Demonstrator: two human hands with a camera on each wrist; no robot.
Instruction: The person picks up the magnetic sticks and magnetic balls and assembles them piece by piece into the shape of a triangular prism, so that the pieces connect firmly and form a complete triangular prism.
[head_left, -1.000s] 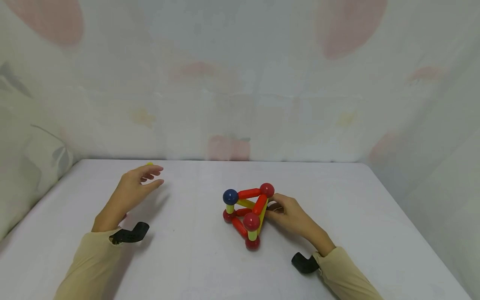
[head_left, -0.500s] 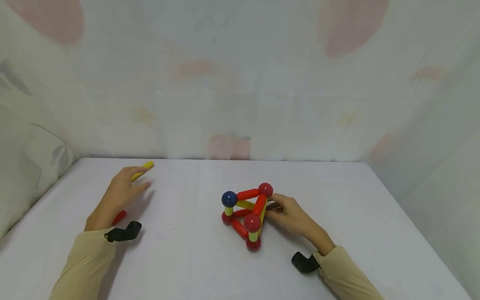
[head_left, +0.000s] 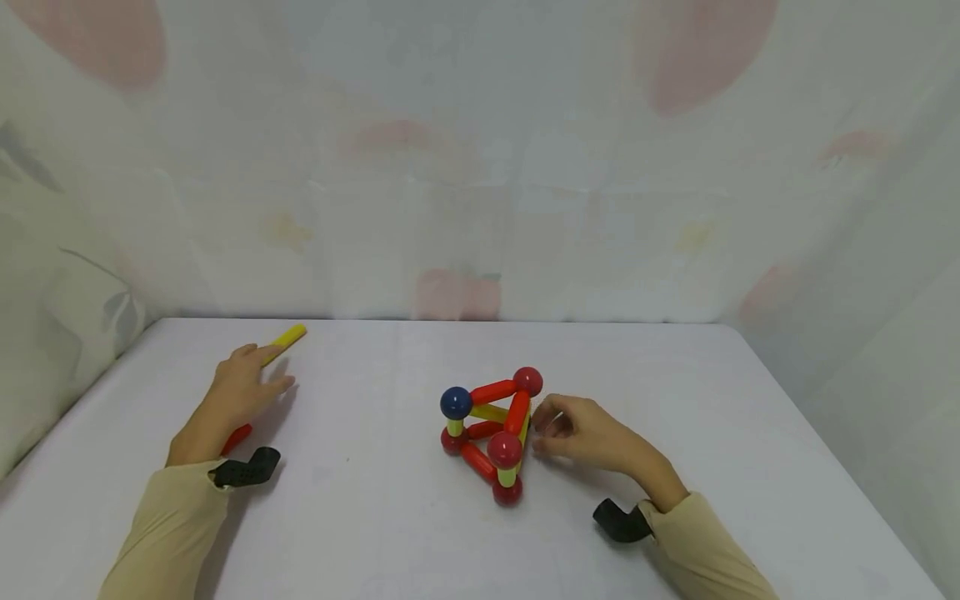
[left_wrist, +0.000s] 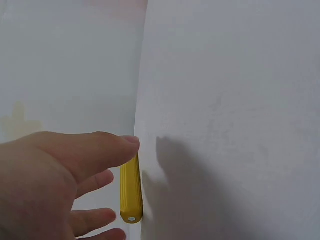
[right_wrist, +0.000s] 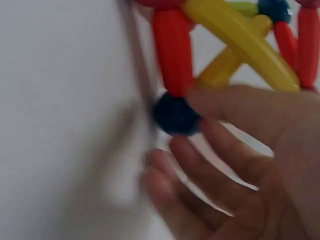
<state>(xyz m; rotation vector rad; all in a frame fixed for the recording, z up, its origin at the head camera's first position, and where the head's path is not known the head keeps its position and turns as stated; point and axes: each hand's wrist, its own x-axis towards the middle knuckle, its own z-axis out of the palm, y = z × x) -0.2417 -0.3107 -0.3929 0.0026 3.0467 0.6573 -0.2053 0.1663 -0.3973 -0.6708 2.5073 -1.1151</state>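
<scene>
In the head view, a frame of magnetic rods and balls (head_left: pixel 492 392) stands at mid-table, with red, yellow and pale green rods, red balls and a blue ball (head_left: pixel 455 403). My right hand (head_left: pixel 588 432) is at its right side, fingers loosely bent. Seen from the right wrist, its thumb and fingertips are right beside a low dark blue ball (right_wrist: pixel 176 115) under a red rod (right_wrist: pixel 172 52). My left hand (head_left: pixel 238 396) hovers at the left over a yellow rod (head_left: pixel 288 336) lying on the table; its thumb and fingers (left_wrist: pixel 97 182) are spread apart around the rod in the left wrist view.
A red rod (head_left: pixel 237 437) lies partly hidden behind the left wrist. The white-covered table (head_left: pixel 375 517) ends at a patterned cloth backdrop (head_left: pixel 480 167). Each sleeve cuff has a black wrist mount (head_left: pixel 247 468) sticking out.
My left hand has moved left and down, uncovering more of the yellow and red rods. My right hand has drawn slightly right, away from the frame, which has shifted slightly left.
</scene>
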